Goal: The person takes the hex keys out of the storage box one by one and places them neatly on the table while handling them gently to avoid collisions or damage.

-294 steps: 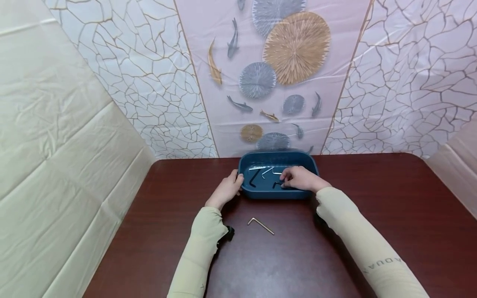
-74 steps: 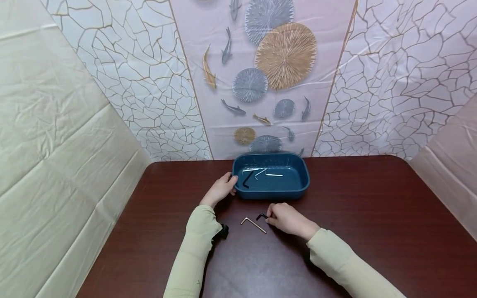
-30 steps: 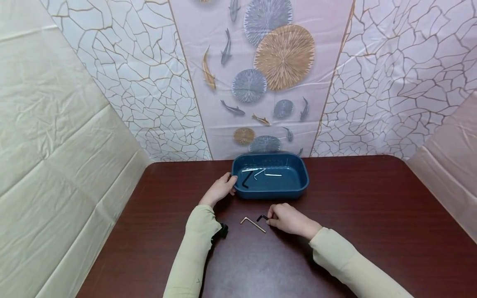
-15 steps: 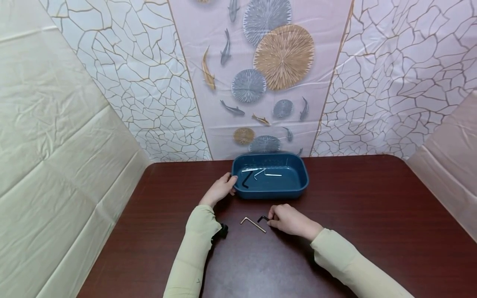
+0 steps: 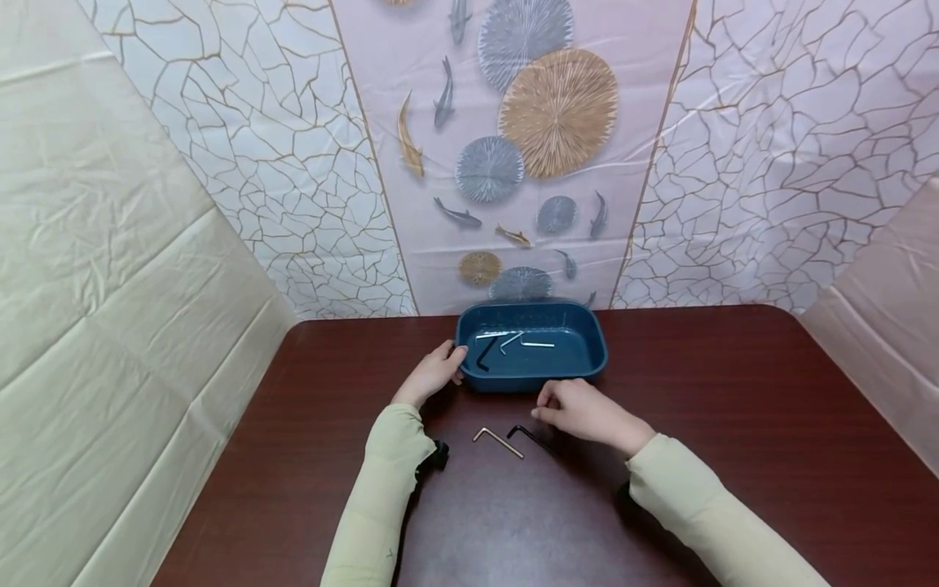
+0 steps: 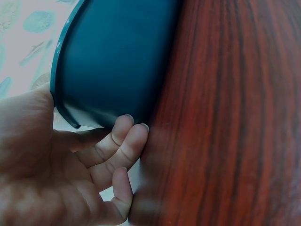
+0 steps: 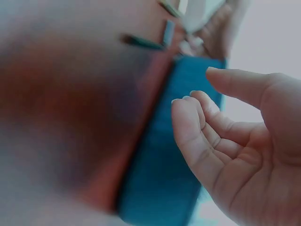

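1. Black hex key (image 5: 532,439), seen from your head, lies on the dark red table (image 5: 469,522) in front of the tray, its bend toward the upper left and its long leg running down to the right into shadow. Just left of it, apart and nearly parallel, lies a gold hex key (image 5: 503,443). Your right hand (image 5: 587,412) hangs above and beyond the black one with bent fingers, holding nothing; its knuckles overlap the front of the blue tray (image 5: 506,384), and you cannot tell from here whether they touch. Your left hand (image 5: 433,373) grips the tray's left end, thumb over the rim. Inside the tray, toward the left and middle, lie a second black key (image 5: 487,350) and three silver keys (image 5: 539,345). Behind the table hangs a cloth (image 5: 484,106) printed with fish and round leaf shapes.

2. From your left wrist, your fingers curl against the outside of the tray wall, the little finger bent lower, beside the table; your thumb tip is hidden.

3. From your right wrist, your thumb stands apart from your loosely curled fingers, in front of the tray's side. Your other hand shows at its far end, near narrow shapes (image 7: 143,43) too blurred to identify.
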Motion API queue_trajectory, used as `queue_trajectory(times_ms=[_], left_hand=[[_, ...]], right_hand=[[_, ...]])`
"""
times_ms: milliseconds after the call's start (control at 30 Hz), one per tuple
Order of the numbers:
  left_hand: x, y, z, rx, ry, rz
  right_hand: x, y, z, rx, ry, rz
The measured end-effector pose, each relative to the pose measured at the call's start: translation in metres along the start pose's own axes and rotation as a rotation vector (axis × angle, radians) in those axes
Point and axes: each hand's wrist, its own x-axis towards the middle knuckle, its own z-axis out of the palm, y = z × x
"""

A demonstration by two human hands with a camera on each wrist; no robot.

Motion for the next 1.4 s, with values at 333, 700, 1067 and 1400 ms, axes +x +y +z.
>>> queue_trajectory(times_ms=[333,700,1067,1400], left_hand=[[-0.001,-0.001,-0.008,0.010,0.016,-0.006],[-0.002,-0.002,-0.002,0.006,0.006,0.006],[-0.005,-0.002,0.001,0.001,0.027,0.010],[-0.002,0.000,0.002,0.015,0.004,-0.001]], right_hand=[[0.003,-0.005,-0.049,0.018,0.083,0.053],[0.008,0.000,-0.050,0.018,0.112,0.072],[0.030,0.006,-0.050,-0.026,0.127,0.073],[0.047,0.019,-0.045,-0.040,0.108,0.106]])
